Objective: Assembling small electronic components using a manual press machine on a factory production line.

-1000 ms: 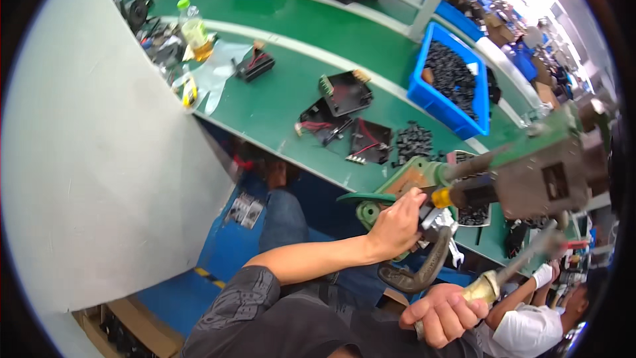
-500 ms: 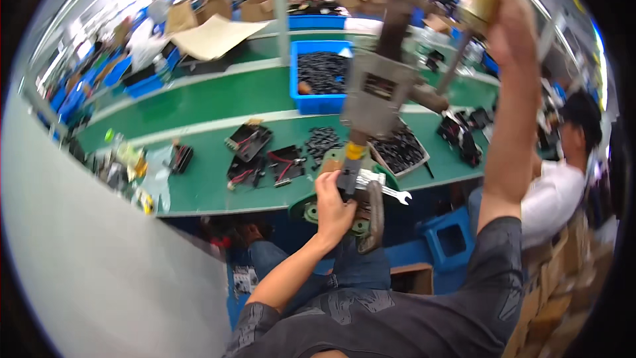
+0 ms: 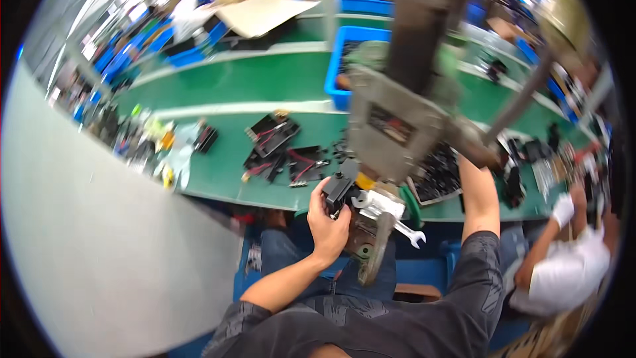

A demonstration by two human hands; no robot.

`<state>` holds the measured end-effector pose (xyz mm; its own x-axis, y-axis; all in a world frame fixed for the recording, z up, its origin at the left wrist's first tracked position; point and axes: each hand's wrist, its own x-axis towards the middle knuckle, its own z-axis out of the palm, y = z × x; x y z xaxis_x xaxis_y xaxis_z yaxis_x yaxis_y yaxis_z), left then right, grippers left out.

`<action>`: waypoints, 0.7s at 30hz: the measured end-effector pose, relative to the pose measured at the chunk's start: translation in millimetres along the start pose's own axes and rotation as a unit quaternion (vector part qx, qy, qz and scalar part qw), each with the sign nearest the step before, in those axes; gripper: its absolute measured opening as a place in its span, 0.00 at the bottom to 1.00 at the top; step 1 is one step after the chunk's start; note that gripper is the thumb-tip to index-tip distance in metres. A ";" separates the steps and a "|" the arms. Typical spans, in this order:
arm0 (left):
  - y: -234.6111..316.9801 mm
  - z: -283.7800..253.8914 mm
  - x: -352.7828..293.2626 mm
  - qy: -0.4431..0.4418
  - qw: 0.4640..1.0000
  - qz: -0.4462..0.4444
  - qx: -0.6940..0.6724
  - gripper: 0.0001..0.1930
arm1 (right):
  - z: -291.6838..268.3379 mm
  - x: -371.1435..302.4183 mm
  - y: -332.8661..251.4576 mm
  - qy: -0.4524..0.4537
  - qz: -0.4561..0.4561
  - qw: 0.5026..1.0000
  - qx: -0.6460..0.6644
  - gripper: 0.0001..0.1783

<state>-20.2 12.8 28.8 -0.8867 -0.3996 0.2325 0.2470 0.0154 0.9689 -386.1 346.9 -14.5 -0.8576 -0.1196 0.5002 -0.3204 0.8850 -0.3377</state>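
Note:
A small black plastic housing (image 3: pixel 339 189) is gripped in my left hand (image 3: pixel 326 232), held beside the base of a bench arbor press (image 3: pixel 391 119). A silver open-ended wrench (image 3: pixel 407 231) lies at the press base, just right of that hand. My right forearm (image 3: pixel 480 195) reaches up behind the press body, by a shallow box (image 3: pixel 445 197) of small black parts. The press hides my right hand, so its fingers do not show. The press lever (image 3: pixel 523 99) slants to the upper right, its yellowish grip (image 3: pixel 563 20) blurred and let go.
Opened black housings with red wires (image 3: pixel 275 136) lie left of the press on the green bench (image 3: pixel 218 179). A blue bin (image 3: pixel 338 96) stands behind. At the right, a co-worker in a white shirt (image 3: pixel 570 265) sits by the bench. A grey partition (image 3: pixel 132 238) borders the left.
My right hand has left the lever grip and come down behind the press. My left hand has drawn the black housing leftward, out from under the ram. The view has shifted.

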 end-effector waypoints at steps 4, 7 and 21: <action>26.9 -35.4 31.1 0.142 0.984 -0.004 -0.108 0.36 | 34.9 22.7 -23.4 -0.106 -0.127 0.986 -0.026 0.35; 29.1 -77.5 57.8 0.007 0.972 -0.076 -0.222 0.40 | 21.9 0.8 -2.8 -0.129 -0.091 0.984 -0.079 0.33; 4.2 -102.1 80.0 -0.141 0.895 -0.153 -0.393 0.25 | -61.6 -78.9 72.7 -0.006 0.109 0.993 -0.049 0.19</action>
<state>-50.2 -112.7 42.8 -0.9959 -0.0252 0.0865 0.0761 -0.7501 0.6569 -317.0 448.3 -29.4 -0.9069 0.0746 0.4146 -0.0870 0.9298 -0.3575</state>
